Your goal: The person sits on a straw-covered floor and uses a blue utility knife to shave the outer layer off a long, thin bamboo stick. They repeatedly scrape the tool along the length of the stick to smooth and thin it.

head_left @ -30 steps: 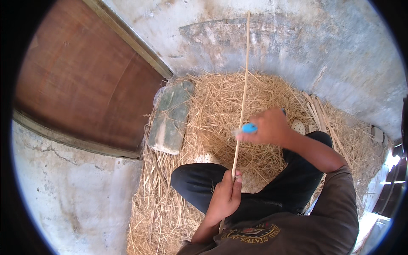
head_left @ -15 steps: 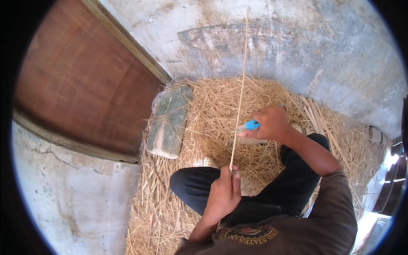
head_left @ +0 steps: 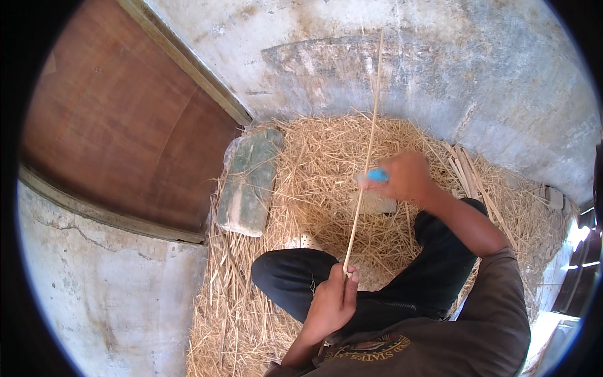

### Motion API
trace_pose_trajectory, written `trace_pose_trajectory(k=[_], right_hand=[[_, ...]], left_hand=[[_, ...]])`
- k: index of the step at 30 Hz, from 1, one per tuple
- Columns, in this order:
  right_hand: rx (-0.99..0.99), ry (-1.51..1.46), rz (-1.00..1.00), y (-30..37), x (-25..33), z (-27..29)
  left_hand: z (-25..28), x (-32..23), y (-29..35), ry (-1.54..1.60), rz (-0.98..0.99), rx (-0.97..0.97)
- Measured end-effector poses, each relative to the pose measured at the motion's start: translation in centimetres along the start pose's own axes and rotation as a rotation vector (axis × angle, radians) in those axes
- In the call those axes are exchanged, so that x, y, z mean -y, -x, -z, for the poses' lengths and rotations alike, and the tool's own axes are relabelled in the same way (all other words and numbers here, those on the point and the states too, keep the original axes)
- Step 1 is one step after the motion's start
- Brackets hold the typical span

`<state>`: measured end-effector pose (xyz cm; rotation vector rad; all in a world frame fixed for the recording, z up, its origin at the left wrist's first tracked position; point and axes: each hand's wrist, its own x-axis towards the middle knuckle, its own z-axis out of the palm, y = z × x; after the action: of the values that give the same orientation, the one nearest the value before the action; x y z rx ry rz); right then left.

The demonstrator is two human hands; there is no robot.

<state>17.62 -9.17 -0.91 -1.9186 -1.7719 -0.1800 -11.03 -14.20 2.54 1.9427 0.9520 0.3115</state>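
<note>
- Tan strip slants up over the straw from the left hand, which grips it low.
- Right hand clasps a blue tool beside the strip.
- If the tool slips, it could nick the left hand; pressing hard could snap the thin strip.
- Blur hides the tool's tip; contact is unclear. The strip's lower end is hidden.

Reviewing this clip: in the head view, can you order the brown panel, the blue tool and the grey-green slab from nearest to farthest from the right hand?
From the right hand:
1. Blue tool: gripped in it, sticking out on its left side.
2. Grey-green slab: well to the left.
3. Brown panel: farthest left, past the slab.
</note>
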Motion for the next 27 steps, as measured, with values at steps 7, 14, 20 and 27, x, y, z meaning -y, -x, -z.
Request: trace_pose_trajectory(k=[7,14,20,27], right_hand=[[0.072,-0.197,0.32,5.1,5.6,-1.6],[0.017,-0.099,0.088,1.8,2.2,-1.0],[0.06,-0.15,0.294,4.2,4.2,-1.4],[0.058,-0.095,0.132,2.5,3.1,-1.0]], left_hand=[[-1.0,1.4,-2.3,0.764,0.23,0.134],[-1.4,2.2,-2.0,0.505,0.084,0.088],[-1.5,0.8,-1.7,0.284,0.075,0.026],[-1.3,1.0,-0.8,0.193,0.028,-0.005]])
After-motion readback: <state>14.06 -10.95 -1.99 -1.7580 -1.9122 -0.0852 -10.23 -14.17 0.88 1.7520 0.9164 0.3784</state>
